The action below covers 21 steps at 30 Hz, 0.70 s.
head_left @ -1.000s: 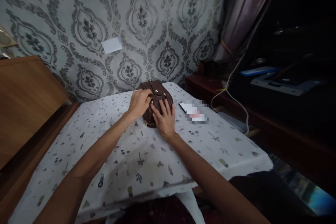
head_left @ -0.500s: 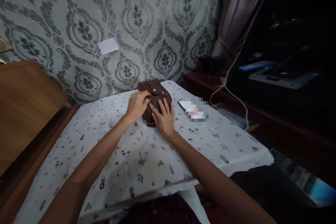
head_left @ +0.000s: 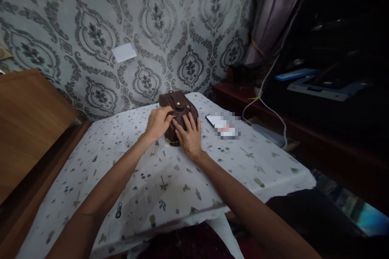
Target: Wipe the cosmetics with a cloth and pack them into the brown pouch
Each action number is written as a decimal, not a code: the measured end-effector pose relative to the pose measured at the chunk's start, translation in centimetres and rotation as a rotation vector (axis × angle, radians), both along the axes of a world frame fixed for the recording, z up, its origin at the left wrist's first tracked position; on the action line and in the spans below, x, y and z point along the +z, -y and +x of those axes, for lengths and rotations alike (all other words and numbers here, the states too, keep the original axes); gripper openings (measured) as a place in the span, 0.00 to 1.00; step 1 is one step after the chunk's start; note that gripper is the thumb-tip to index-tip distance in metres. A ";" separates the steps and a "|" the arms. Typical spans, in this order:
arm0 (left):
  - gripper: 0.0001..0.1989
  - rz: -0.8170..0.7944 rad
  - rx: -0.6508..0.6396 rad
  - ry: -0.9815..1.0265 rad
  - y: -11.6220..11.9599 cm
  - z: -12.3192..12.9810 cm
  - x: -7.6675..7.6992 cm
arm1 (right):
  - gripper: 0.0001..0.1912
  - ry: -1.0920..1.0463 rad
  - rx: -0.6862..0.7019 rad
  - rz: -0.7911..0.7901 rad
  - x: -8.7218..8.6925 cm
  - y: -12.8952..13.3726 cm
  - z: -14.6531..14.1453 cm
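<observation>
A small brown bag [head_left: 176,103] with metal studs and a front flap stands on the white patterned tablecloth [head_left: 158,178], near the table's far edge. My left hand [head_left: 158,122] grips the bag's left side, fingers curled at its front near a zip or clasp. My right hand [head_left: 191,135] lies flat on the bag's front and right side, fingers spread. The lower front of the bag is hidden under both hands.
A phone [head_left: 221,125] lies on the cloth just right of the bag. A wooden cabinet [head_left: 27,121] flanks the table on the left. Dark shelving [head_left: 304,113] with a white cable [head_left: 267,105] and a curtain [head_left: 273,12] stand on the right. Patterned wallpaper is behind.
Both hands stay on the bag with hardly any shift. The view has tilted slightly, so everything sits a little higher and further left.
</observation>
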<state>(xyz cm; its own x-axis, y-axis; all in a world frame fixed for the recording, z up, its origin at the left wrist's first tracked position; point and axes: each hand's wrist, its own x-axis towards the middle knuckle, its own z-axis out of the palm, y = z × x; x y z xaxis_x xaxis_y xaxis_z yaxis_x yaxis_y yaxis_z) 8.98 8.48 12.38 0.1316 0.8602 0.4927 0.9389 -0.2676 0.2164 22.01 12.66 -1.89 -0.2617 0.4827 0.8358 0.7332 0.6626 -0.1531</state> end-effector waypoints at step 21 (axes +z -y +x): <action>0.08 -0.062 0.053 -0.131 0.3 0.6 0.7 | 0.24 0.022 0.012 -0.059 0.6 0.4 0.2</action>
<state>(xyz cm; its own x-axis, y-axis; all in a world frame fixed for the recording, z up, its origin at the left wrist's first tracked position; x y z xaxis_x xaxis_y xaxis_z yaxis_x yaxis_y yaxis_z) 9.61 8.23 13.08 0.1443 0.8960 0.4199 0.9727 -0.2063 0.1059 22.18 12.26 -1.28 -0.2852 0.5279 0.8000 0.7289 0.6614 -0.1766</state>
